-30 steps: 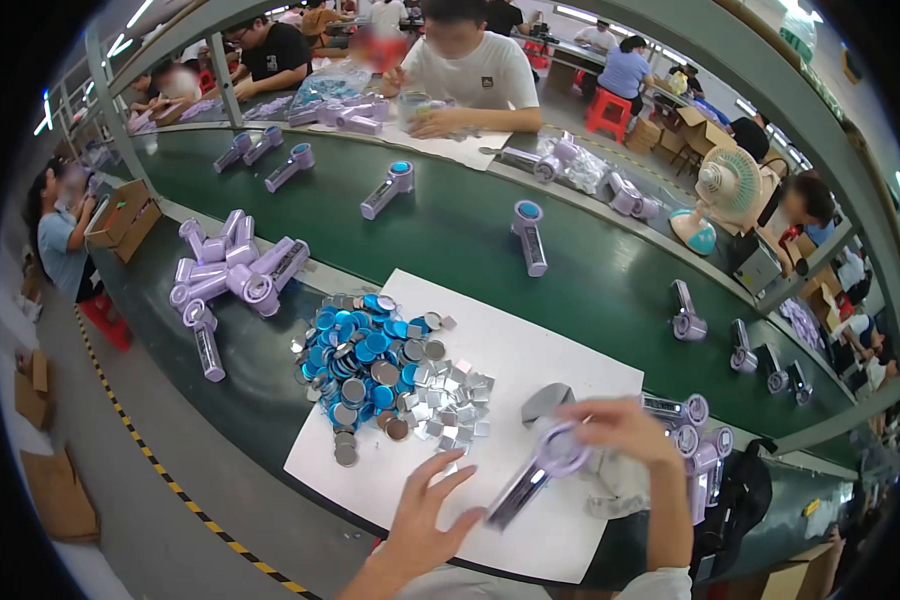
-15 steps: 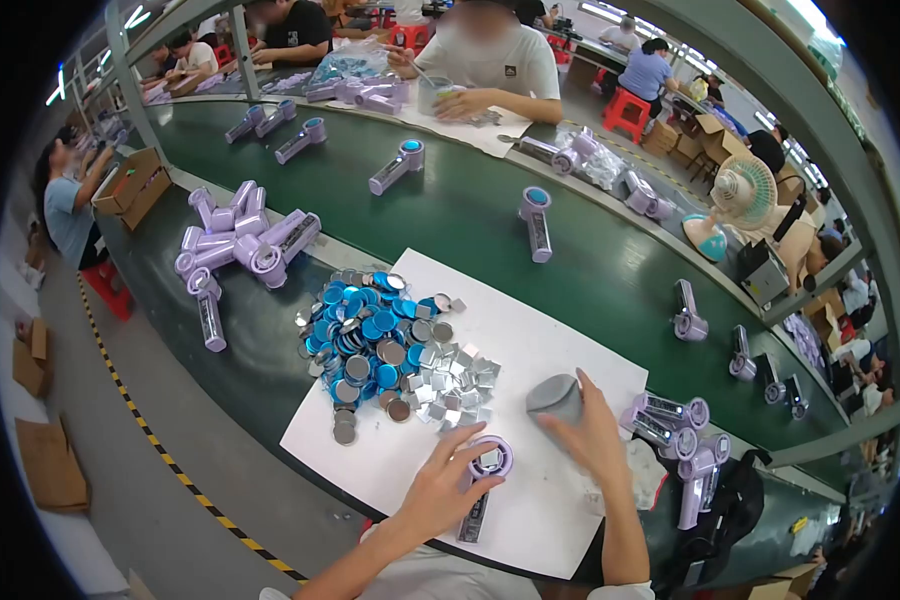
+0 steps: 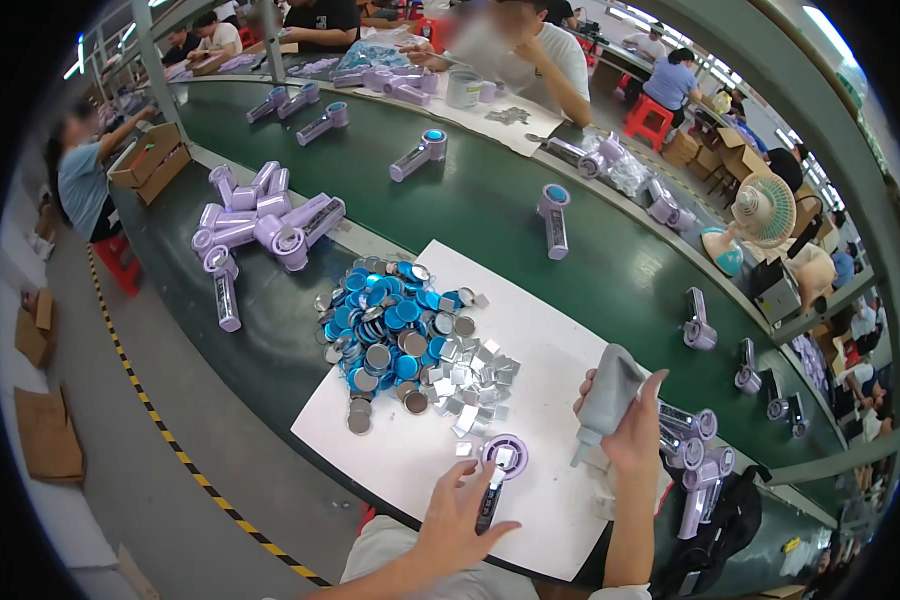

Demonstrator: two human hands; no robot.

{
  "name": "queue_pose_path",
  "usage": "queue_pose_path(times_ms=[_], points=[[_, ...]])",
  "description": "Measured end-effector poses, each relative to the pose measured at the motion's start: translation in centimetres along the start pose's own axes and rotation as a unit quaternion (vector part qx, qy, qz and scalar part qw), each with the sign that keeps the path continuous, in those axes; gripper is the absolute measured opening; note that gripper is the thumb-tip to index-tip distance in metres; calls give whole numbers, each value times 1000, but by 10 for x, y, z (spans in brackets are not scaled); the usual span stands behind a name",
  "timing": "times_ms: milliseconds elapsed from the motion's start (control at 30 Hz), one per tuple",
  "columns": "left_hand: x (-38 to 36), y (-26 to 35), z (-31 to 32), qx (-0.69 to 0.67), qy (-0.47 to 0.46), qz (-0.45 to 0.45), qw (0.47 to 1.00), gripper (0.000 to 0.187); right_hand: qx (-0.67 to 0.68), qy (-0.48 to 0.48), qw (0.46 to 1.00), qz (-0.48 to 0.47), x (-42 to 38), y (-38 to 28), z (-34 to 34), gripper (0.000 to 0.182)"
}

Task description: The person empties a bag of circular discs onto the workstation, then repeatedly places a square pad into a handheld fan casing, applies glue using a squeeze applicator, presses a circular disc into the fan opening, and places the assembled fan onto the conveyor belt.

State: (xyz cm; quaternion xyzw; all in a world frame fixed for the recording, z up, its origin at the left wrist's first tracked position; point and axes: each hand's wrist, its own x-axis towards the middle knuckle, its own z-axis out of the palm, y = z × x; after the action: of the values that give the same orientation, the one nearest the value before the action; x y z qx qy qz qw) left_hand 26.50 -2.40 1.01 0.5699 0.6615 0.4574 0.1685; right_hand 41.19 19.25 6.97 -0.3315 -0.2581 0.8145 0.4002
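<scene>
A purple fan-shaped device (image 3: 505, 456) lies on the white sheet (image 3: 553, 400), its round ring facing up with a small silver square at the ring's middle. My left hand (image 3: 457, 522) rests at its dark handle, fingers apart, with the thumb stretched to the right. Raised over the right part of the sheet, my right hand (image 3: 628, 425) is wrapped round a grey squeeze bottle (image 3: 610, 390), whose nozzle points down and left. Beyond the device are a heap of blue and silver discs (image 3: 380, 325) and a scatter of silver squares (image 3: 475, 380).
Purple devices are piled at the left (image 3: 260, 220) and at the right (image 3: 705, 470), beside a black bag (image 3: 735, 520). More stand along the green belt (image 3: 480, 210). A co-worker (image 3: 540, 60) sits across it. A metal frame bar (image 3: 845, 455) crosses at right.
My right hand has taken hold of the grey bottle and lifted it, tipping its nozzle down. My left hand has moved from the ring down to the handle. The co-worker opposite has raised an arm.
</scene>
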Motion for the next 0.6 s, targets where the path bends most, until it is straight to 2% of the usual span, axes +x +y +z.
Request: queue_pose_path(times_ms=[67,100,200,233,333,367,433,500,567,600], points=[[-9,3,13,-8,11,-16,1000,72,87,-21,995,46,-5,-2,18,76],[-16,-1,25,-87,-6,-65,994,73,73,-36,996,31,-5,2,18,70],[-15,8,42,-22,30,-44,998,70,25,-5,999,-44,-11,19,36,57],[-14,16,41,-67,27,-83,994,68,14,-38,998,-54,-14,21,41,50],[-12,18,22,-135,33,-104,985,63,-55,-94,986,-124,-15,33,49,51],[-7,13,14,-92,59,-119,987,53,-55,-120,982,-137,-14,37,49,53],[6,-18,-2,-75,29,-123,989,44,-91,-154,973,-148,-12,41,48,55],[21,-36,-13,20,10,-72,997,38,-127,-177,965,-147,-11,43,49,57],[32,-42,-21,192,-2,36,981,32,-173,-178,956,-159,-11,46,48,52],[32,-47,-21,184,-7,45,982,32,-197,-179,950,-165,-10,48,48,50]])
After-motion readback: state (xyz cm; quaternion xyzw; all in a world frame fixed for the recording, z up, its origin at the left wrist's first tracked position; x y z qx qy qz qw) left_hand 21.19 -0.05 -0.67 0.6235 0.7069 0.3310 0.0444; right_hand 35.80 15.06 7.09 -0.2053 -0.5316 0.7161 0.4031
